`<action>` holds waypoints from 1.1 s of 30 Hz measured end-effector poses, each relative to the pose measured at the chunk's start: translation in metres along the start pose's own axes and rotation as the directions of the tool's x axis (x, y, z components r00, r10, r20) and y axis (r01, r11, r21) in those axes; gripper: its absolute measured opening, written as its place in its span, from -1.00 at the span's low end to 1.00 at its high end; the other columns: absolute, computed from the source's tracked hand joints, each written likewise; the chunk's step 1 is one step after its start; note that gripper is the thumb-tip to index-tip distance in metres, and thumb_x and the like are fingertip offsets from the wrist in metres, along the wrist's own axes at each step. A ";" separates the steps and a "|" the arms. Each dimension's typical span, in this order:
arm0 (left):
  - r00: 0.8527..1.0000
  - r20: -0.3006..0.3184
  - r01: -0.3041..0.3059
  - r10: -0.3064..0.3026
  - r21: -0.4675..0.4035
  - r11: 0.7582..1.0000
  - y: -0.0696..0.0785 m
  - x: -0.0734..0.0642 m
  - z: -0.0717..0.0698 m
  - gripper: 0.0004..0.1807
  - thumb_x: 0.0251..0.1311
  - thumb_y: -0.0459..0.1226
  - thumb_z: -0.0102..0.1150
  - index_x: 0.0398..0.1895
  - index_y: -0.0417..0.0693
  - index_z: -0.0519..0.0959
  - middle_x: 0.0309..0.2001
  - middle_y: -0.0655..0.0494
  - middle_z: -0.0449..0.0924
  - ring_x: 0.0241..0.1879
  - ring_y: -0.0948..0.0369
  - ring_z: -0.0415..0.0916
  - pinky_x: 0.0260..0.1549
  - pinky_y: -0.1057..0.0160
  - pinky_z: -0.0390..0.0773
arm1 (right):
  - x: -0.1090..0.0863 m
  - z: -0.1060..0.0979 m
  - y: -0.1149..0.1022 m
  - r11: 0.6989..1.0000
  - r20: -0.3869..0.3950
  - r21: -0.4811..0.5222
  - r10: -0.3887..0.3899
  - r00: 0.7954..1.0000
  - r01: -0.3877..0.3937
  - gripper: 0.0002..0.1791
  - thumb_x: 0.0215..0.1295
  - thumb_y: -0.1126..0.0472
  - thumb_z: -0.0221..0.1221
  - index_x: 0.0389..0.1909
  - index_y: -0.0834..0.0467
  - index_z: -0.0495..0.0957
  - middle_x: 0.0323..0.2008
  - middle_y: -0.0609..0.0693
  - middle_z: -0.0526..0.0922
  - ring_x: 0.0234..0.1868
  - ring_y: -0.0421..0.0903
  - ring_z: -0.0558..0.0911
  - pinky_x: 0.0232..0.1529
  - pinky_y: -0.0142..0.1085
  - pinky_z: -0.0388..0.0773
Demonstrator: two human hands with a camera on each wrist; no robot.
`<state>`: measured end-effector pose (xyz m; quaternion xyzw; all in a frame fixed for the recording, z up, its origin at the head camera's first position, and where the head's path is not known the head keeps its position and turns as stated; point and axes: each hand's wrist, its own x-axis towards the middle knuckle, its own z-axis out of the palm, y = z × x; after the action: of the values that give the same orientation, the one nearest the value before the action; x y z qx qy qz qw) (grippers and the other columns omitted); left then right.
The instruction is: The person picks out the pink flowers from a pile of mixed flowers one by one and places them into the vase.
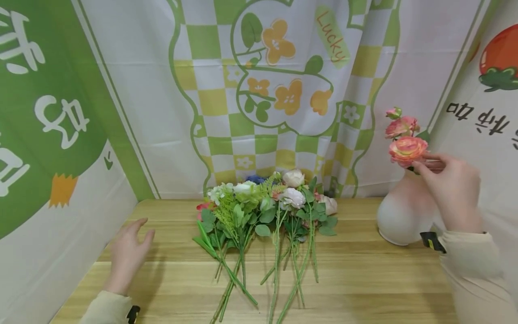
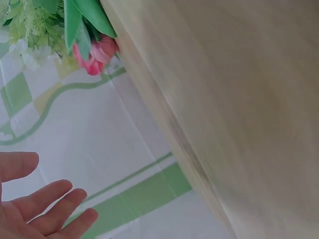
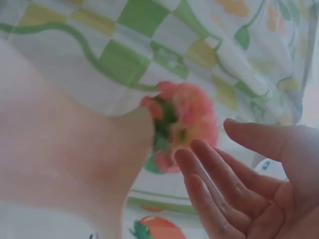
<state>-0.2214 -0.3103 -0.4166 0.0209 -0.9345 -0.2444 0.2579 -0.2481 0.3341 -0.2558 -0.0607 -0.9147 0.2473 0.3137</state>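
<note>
A pink and orange artificial flower (image 1: 408,150) stands in the mouth of a white vase (image 1: 398,216), with a smaller bloom and bud above it. Beside the bloom is my right hand (image 1: 456,189); its thumb and fingers are apart and nearly straight. In the right wrist view, the flower (image 3: 194,117) shows just past the fingertips of that hand (image 3: 249,191), and the vase's neck (image 3: 124,144) lies left of it. Over the table's left side, my left hand (image 1: 129,252) holds nothing, its fingers loosely extended and thumb apart.
Several artificial flowers lie mid-table, among them white blooms (image 1: 293,198), green tulip leaves (image 1: 205,243) and long stems (image 1: 276,270) toward the front. The wooden table (image 1: 364,279) backs onto a patterned curtain (image 1: 279,148). Printed cloth walls (image 1: 121,180) flank both sides.
</note>
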 end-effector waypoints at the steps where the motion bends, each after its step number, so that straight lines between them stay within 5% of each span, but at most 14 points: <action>1: 1.000 0.000 -0.005 0.005 -0.007 1.000 0.003 0.002 0.001 -0.52 0.31 -0.22 0.04 0.15 -0.42 0.39 0.12 -0.48 0.40 0.07 -0.38 0.32 0.01 -0.34 0.31 | -0.002 0.001 -0.003 1.000 -0.022 0.012 -0.006 1.000 0.006 -0.46 0.28 -0.11 0.13 0.08 0.22 0.55 -0.09 0.27 0.66 -0.56 -0.83 0.18 -0.36 -0.43 0.28; 8: 1.000 -0.005 -0.012 0.012 -0.065 0.998 0.027 0.014 0.014 -0.55 0.27 -0.27 0.07 0.13 -0.41 0.42 0.09 -0.46 0.43 0.08 -0.35 0.34 0.07 -0.31 0.32 | -0.014 0.012 -0.026 0.990 -0.140 0.097 -0.086 0.986 0.100 -0.58 0.25 -0.04 0.20 -0.04 0.18 0.62 -0.20 0.22 0.71 -0.50 -0.83 0.27 -0.45 -0.66 0.25; 17: 1.000 0.002 0.012 -0.012 -0.117 0.993 0.049 0.028 0.040 -0.60 0.23 -0.30 0.11 0.09 -0.37 0.48 0.08 -0.39 0.49 0.11 -0.29 0.37 0.12 -0.25 0.34 | -0.024 0.031 -0.039 0.987 -0.112 0.114 -0.101 0.989 0.114 -0.57 0.26 -0.11 0.16 -0.10 0.16 0.65 -0.23 0.16 0.73 -0.48 -0.76 0.30 -0.44 -0.67 0.27; 24: 1.000 0.004 0.017 -0.017 -0.160 0.987 0.066 0.039 0.059 -0.68 0.20 -0.32 0.15 -0.03 -0.34 0.57 -0.02 -0.35 0.57 0.05 -0.24 0.42 0.09 -0.19 0.37 | -0.033 0.050 -0.045 0.988 -0.083 0.095 -0.114 0.990 0.121 -0.58 0.28 -0.11 0.14 -0.14 0.15 0.66 -0.26 0.12 0.74 -0.29 0.02 0.68 -0.48 -0.61 0.30; 26: 0.999 0.014 0.033 -0.031 -0.180 0.983 0.072 0.041 0.064 -0.70 0.18 -0.33 0.17 -0.05 -0.31 0.59 -0.03 -0.33 0.57 0.04 -0.22 0.44 0.08 -0.18 0.39 | -0.035 0.057 -0.047 0.986 -0.055 0.116 -0.116 0.992 0.122 -0.58 0.30 -0.11 0.12 -0.13 0.16 0.65 -0.26 0.13 0.74 -0.27 0.04 0.69 -0.49 -0.64 0.32; 33: 0.996 0.025 0.084 -0.081 -0.211 0.974 0.087 0.047 0.075 -0.77 0.15 -0.34 0.20 -0.16 -0.29 0.62 -0.10 -0.31 0.58 -0.03 -0.19 0.47 -0.02 -0.15 0.44 | -0.041 0.080 -0.054 0.981 -0.007 0.137 -0.141 0.990 0.141 -0.60 0.33 -0.08 0.10 -0.18 0.19 0.66 -0.30 0.16 0.73 -0.32 0.06 0.70 -0.40 -0.16 0.59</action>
<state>-0.2916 -0.2080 -0.4102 0.0301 -0.9035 -0.3532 0.2407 -0.2616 0.2428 -0.3060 0.0262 -0.8980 0.2869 0.3327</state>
